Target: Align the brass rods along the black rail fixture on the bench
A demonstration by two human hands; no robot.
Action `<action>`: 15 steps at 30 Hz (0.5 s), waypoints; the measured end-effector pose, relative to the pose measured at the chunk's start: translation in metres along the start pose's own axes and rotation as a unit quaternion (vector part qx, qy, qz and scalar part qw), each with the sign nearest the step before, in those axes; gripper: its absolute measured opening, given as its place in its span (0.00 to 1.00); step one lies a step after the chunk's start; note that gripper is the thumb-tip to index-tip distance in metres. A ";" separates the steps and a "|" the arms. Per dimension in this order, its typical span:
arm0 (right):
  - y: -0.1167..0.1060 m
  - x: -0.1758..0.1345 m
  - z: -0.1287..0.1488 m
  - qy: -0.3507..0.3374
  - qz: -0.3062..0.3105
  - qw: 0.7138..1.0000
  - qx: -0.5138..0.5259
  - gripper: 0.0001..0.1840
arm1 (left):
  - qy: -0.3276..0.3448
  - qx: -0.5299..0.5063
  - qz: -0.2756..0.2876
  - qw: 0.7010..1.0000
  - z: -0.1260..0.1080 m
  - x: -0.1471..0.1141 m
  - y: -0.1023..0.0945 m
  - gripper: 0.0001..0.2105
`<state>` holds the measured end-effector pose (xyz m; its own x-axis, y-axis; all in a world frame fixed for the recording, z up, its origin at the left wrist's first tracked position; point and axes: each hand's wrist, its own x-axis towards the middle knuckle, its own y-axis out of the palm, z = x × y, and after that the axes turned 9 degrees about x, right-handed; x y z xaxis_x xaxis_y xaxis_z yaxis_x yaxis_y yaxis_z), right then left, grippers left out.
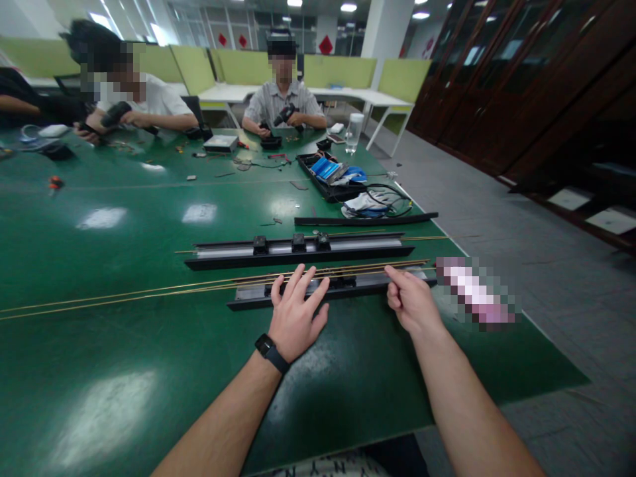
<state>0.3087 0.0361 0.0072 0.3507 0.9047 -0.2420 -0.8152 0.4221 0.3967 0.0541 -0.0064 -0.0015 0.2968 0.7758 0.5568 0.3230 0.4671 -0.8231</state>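
Left hand [297, 315] spread over thin golden rods [218, 287] along the near black rail [253, 303] on the desk [124, 344]; right hand [410, 295] curled at their right portion, grip unclear. Near shirt [313, 469]: letters N, Y.

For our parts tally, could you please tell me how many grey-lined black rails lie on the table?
2: the nearer rail, partly covered by the left hand, and the farther rail just beyond it. No others show.

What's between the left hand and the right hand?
In the head view, thin gold rods and part of the near rail, with dark pieces in it, lie between the left hand and right hand.
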 end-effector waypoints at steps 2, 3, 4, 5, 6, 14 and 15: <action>0.000 0.001 0.000 -0.002 -0.003 1.000 -0.002 0.21 | 0.000 0.001 0.000 1.000 0.000 0.000 0.000 0.21; 0.000 0.001 0.000 -0.002 -0.006 1.000 -0.003 0.21 | 0.000 0.001 0.000 1.000 0.000 0.000 0.000 0.21; 0.000 0.001 0.000 -0.002 -0.007 1.000 -0.004 0.21 | 0.000 0.001 0.000 1.000 0.000 0.000 0.000 0.21; 0.000 0.001 0.000 -0.001 -0.009 1.000 -0.005 0.21 | 0.000 0.001 0.001 1.000 0.000 0.000 -0.001 0.21; 0.000 0.001 0.000 -0.001 -0.010 1.000 -0.008 0.22 | 0.000 0.001 0.002 1.000 0.000 0.000 -0.001 0.21; 0.001 -0.001 0.002 0.004 0.009 1.000 -0.016 0.22 | -0.001 0.002 0.006 1.000 0.000 0.000 0.000 0.21; 0.000 -0.001 0.002 0.005 0.011 1.000 -0.016 0.21 | -0.002 0.002 0.005 1.000 0.000 0.000 0.000 0.21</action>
<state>0.3094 0.0349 0.0096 0.3269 0.9133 -0.2428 -0.8376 0.3990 0.3731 0.0542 -0.0068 -0.0014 0.2967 0.7816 0.5488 0.3169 0.4615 -0.8286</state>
